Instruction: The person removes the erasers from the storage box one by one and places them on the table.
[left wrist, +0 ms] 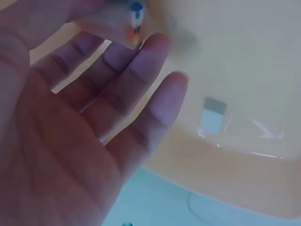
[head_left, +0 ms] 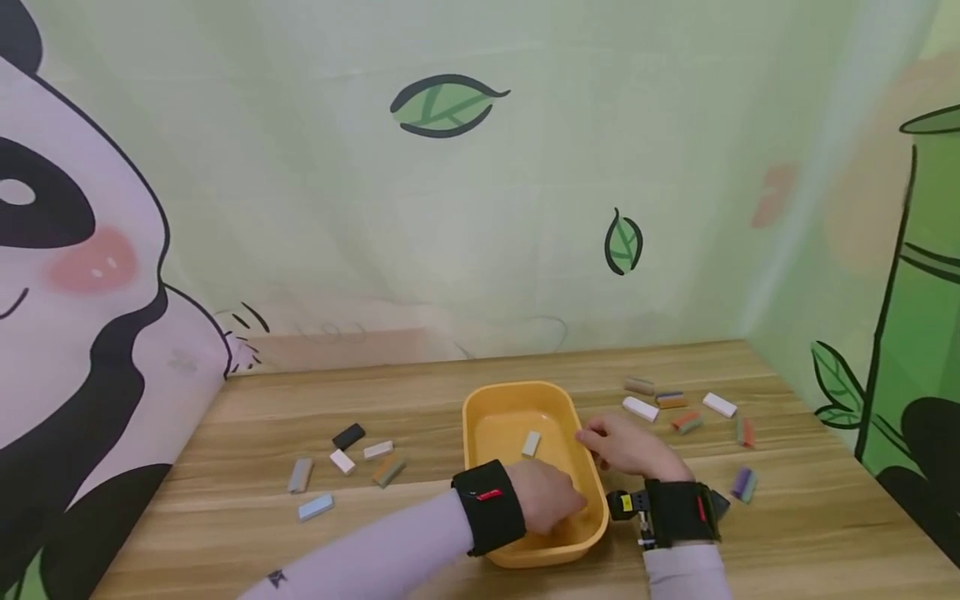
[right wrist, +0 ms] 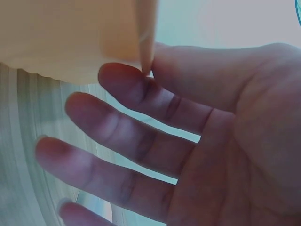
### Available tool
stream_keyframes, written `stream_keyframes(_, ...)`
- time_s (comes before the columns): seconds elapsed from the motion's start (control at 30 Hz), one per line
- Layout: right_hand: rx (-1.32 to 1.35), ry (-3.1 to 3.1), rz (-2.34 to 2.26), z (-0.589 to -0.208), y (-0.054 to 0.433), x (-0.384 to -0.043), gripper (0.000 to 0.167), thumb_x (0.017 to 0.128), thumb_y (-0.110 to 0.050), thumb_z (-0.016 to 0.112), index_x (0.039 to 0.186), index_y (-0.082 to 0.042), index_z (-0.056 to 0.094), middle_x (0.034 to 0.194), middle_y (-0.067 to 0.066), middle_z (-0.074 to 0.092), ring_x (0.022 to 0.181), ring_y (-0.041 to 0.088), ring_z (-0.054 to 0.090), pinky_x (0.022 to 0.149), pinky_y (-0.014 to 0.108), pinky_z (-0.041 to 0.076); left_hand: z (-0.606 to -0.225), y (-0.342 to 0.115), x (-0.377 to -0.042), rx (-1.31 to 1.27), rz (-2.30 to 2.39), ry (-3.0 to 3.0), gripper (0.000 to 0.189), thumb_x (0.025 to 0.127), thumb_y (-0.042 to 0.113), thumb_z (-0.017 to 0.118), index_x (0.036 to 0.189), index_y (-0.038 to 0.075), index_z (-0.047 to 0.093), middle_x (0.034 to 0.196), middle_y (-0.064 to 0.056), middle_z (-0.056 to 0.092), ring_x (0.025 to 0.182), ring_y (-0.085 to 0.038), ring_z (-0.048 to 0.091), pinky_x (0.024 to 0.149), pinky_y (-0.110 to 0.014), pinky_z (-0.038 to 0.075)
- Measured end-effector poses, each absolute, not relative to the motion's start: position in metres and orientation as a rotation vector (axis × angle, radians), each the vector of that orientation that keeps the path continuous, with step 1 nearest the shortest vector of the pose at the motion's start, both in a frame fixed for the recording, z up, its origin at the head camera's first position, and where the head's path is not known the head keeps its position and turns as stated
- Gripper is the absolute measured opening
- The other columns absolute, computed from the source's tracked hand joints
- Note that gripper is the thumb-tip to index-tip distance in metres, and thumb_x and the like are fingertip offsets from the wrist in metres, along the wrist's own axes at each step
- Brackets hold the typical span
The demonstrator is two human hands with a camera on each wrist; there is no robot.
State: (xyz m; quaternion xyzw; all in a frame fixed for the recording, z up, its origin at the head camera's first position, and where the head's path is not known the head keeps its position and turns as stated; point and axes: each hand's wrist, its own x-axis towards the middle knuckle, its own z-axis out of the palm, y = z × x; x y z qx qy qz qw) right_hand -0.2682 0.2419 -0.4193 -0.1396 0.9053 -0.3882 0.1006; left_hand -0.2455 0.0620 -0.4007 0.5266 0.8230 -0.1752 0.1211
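Note:
The yellow tray sits on the wooden table, with a small pale eraser-like block on its floor. My left hand reaches over the near part of the tray. Seen from the left wrist, its thumb and fingertips pinch a pale block with blue and orange print, partly cut off by the frame edge. In the head view that block is hidden by the hand. My right hand pinches the tray's right rim between thumb and index finger, the other fingers spread below along the outer wall.
Left of the tray lie several small blocks, among them a black one and a light blue one. More are scattered on the right, including a white one and a purple-green one. A printed curtain hangs behind the table.

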Motion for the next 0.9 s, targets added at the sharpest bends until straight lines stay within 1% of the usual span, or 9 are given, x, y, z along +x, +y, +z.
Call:
stream_keyframes(0.17, -0.431, 2.684, -1.137, -0.417, 0.244, -0.268, 0.025, 0.101, -0.016, 0.052, 0.083, -0.002, 0.062, 0.070, 0.008, 0.057, 0.064, 0.026, 0.058, 0.058, 0.033, 0.045, -0.390, 0.049, -0.252, 1.523, -0.361, 2.456, 0.012, 0.094, 0.027, 0.065, 0.102, 0.020, 0.060, 0.079, 0.008, 0.053, 0.068, -0.007, 0.051, 0.060, -0.024, 0.043)
stream_keyframes(0.27, -0.436, 2.686, -1.129, -0.417, 0.243, -0.268, 0.026, 0.101, -0.017, 0.052, 0.083, -0.003, 0.062, 0.070, 0.007, 0.058, 0.064, 0.026, 0.058, 0.058, 0.033, 0.045, -0.381, 0.036, -0.256, 1.529, -0.246, 2.505, 0.010, 0.094, 0.026, 0.064, 0.094, 0.018, 0.057, 0.073, 0.008, 0.049, 0.064, -0.006, 0.048, 0.056, -0.021, 0.039)
stream_keyframes(0.37, -0.427, 2.689, -1.118, -0.417, 0.241, -0.268, 0.025, 0.101, -0.017, 0.052, 0.083, -0.004, 0.062, 0.071, 0.007, 0.058, 0.064, 0.025, 0.059, 0.058, 0.033, 0.046, -0.371, 0.018, -0.260, 1.516, -0.105, 2.532, 0.016, 0.093, 0.023, 0.063, 0.084, 0.017, 0.051, 0.068, 0.008, 0.043, 0.060, -0.007, 0.045, 0.054, -0.021, 0.035)
stream_keyframes(0.43, -0.410, 2.688, -1.112, -0.417, 0.241, -0.268, 0.025, 0.101, -0.018, 0.052, 0.082, -0.006, 0.062, 0.071, 0.007, 0.059, 0.065, 0.025, 0.058, 0.058, 0.034, 0.045, -0.366, 0.004, -0.264, 1.489, -0.004, 2.543, 0.020, 0.093, 0.022, 0.063, 0.081, 0.017, 0.048, 0.068, 0.008, 0.042, 0.061, -0.007, 0.044, 0.055, -0.021, 0.034)
stream_keyframes(0.63, -0.421, 2.692, -1.097, -0.416, 0.242, -0.268, 0.025, 0.101, -0.018, 0.052, 0.084, -0.006, 0.064, 0.073, 0.004, 0.060, 0.067, 0.025, 0.060, 0.060, 0.034, 0.047, -0.361, -0.044, -0.270, 1.402, 0.220, 2.581, 0.017, 0.091, 0.021, 0.065, 0.083, 0.018, 0.051, 0.070, 0.008, 0.045, 0.064, -0.008, 0.046, 0.058, -0.023, 0.036)
stream_keyframes(0.77, -0.430, 2.686, -1.105, -0.416, 0.242, -0.269, 0.025, 0.102, -0.018, 0.051, 0.085, -0.004, 0.065, 0.073, 0.003, 0.060, 0.067, 0.025, 0.061, 0.061, 0.034, 0.049, -0.367, -0.078, -0.270, 1.378, 0.292, 2.629, 0.015, 0.090, 0.019, 0.066, 0.081, 0.018, 0.053, 0.068, 0.008, 0.045, 0.062, -0.008, 0.045, 0.057, -0.024, 0.037)
stream_keyframes(0.9, -0.444, 2.664, -1.122, -0.417, 0.241, -0.268, 0.027, 0.102, -0.018, 0.051, 0.083, -0.004, 0.064, 0.072, 0.002, 0.060, 0.067, 0.025, 0.061, 0.061, 0.034, 0.049, -0.378, -0.109, -0.266, 1.317, 0.323, 2.669, 0.013, 0.090, 0.019, 0.067, 0.084, 0.017, 0.055, 0.068, 0.008, 0.047, 0.061, -0.007, 0.045, 0.055, -0.025, 0.039)
